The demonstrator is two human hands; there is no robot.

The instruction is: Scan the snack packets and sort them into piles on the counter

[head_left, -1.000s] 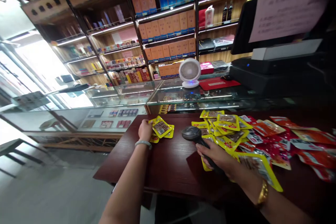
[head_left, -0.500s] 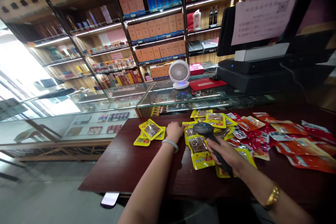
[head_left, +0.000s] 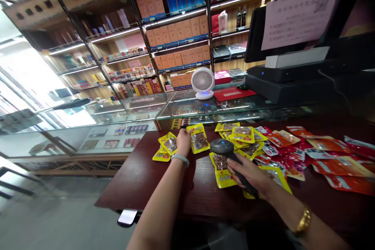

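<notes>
My left hand (head_left: 183, 141), with a bracelet on its wrist, grips the left edge of a yellow snack packet (head_left: 199, 139) with a clear window, tilted up from the table. Its fingertips are partly hidden. Just left of it lies a small stack of yellow packets (head_left: 164, 155). A black barcode scanner (head_left: 222, 146) is in my right hand (head_left: 249, 172), its head pointing left toward the held packet. Beneath the scanner another yellow packet (head_left: 226, 178) lies flat. Behind it is a heap of yellow packets (head_left: 243, 134).
Red and orange packets (head_left: 342, 164) spread over the right of the dark wooden table (head_left: 131, 179). Behind stand a glass display counter (head_left: 175, 105), a white fan (head_left: 203, 80), and a monitor (head_left: 254, 33) with a paper sheet. Shelves of boxes (head_left: 184, 31) line the wall.
My left hand has drawn a yellow packet leftward from beside the heap, tilting it up. My right hand has shifted slightly left with the scanner. The view has turned a little.
</notes>
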